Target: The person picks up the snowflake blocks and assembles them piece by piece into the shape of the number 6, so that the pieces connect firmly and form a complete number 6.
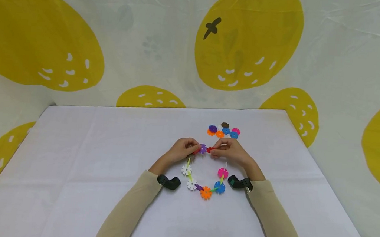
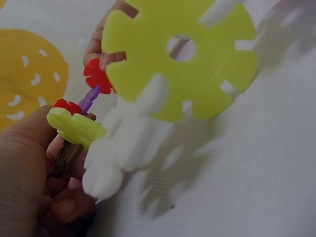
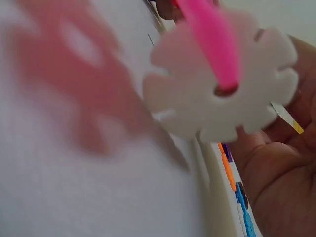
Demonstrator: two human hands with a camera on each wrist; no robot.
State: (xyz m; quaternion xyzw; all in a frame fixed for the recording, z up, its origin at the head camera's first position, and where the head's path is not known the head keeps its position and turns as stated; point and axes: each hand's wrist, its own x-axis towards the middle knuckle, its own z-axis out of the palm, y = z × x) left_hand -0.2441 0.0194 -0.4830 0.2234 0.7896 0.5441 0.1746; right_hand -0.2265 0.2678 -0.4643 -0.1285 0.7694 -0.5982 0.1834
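Note:
A string of notched plastic snowflake discs hangs in a loop between my two hands. My left hand point(image 1: 185, 149) pinches its upper left end around a red disc point(image 2: 68, 106), with a brown disc point(image 2: 67, 157) just below. A purple disc point(image 1: 203, 148) stands edgewise beyond those fingertips. My right hand point(image 1: 233, 151) pinches another red disc point(image 1: 210, 150) close beside the purple one; whether these two are joined I cannot tell. White, yellow-green, orange, blue and pink discs make up the lower loop. In the right wrist view a white disc point(image 3: 182, 108) meets a pink disc point(image 3: 212, 39).
Loose discs, among them a brown one point(image 1: 225, 125) and an orange one point(image 1: 220, 134), lie in a cluster beyond my right hand. A white cloth covers the table point(image 1: 71, 183). Behind it hangs a curtain point(image 1: 154, 56) printed with yellow fruit.

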